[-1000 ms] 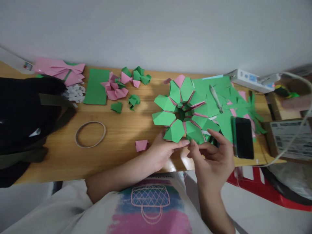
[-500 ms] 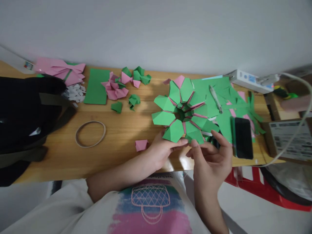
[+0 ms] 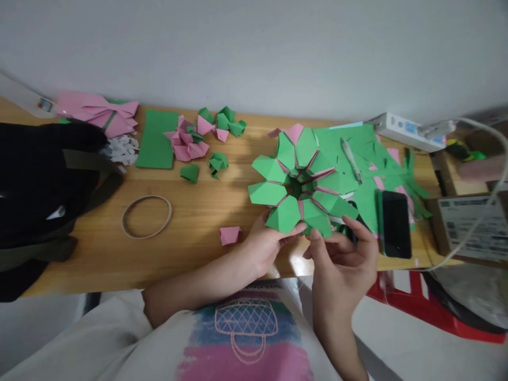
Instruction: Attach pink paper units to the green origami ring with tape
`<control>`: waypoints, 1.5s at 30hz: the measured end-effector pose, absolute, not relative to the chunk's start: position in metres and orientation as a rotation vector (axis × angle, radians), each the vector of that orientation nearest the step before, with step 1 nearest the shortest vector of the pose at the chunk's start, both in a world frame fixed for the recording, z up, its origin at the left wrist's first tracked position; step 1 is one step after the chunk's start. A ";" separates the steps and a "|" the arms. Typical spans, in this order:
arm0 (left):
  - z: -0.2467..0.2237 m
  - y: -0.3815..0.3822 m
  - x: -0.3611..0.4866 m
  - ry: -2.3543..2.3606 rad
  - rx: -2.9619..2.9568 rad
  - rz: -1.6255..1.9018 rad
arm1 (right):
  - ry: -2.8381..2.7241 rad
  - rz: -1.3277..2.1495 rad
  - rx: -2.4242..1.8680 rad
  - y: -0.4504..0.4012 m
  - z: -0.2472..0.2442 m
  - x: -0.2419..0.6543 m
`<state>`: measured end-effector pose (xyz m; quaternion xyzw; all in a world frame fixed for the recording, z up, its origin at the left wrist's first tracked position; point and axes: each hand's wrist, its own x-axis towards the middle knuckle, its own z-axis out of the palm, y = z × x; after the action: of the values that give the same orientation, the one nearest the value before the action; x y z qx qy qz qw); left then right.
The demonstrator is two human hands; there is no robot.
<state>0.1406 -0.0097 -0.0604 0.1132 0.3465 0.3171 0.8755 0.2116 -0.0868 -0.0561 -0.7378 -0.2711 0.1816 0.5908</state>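
Note:
A green paper flower with pink edges between its petals and a dark hollow centre is held above the table's front part. My left hand grips it from below at the near left, thumb along the lower petals. On the near right, my right hand pinches the lowest petal between thumb and fingers, its index finger raised apart. Pink folded paper shows at the flower's far side. A small pink folded piece lies left of my left hand.
Pink and green folded pieces, a green sheet and a tape ring are on the left, beside a black bag. To the right lie a pen, a phone and a power strip.
The flower has shifted very slightly, and my right thumb has moved a little to the left on the lowest petal. Both hands keep their hold.

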 end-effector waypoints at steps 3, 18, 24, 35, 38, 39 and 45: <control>-0.060 -0.011 0.140 0.753 0.226 0.676 | -0.615 0.387 -1.744 -0.087 -0.056 0.211; -0.063 -0.014 0.134 0.686 0.159 0.668 | -0.633 0.333 -1.819 -0.083 -0.053 0.207; -0.066 -0.014 0.131 0.713 0.088 0.585 | -0.699 0.338 -1.669 -0.090 -0.057 0.205; -0.059 -0.013 0.120 0.792 -0.020 0.377 | -0.587 0.587 -1.811 -0.105 -0.097 0.223; -0.061 -0.014 0.121 0.818 -0.008 0.352 | -0.586 0.586 -1.785 -0.106 -0.100 0.226; -0.062 -0.015 0.121 0.821 -0.003 0.349 | -0.601 0.588 -1.769 -0.106 -0.100 0.227; -0.061 -0.016 0.122 0.832 0.020 0.325 | -0.691 0.672 -1.630 -0.099 -0.095 0.232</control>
<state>0.1224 -0.0162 -0.0614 0.0095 0.4024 0.1574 0.9018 0.2317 -0.0995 -0.0949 -0.6984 -0.2963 0.2881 0.5843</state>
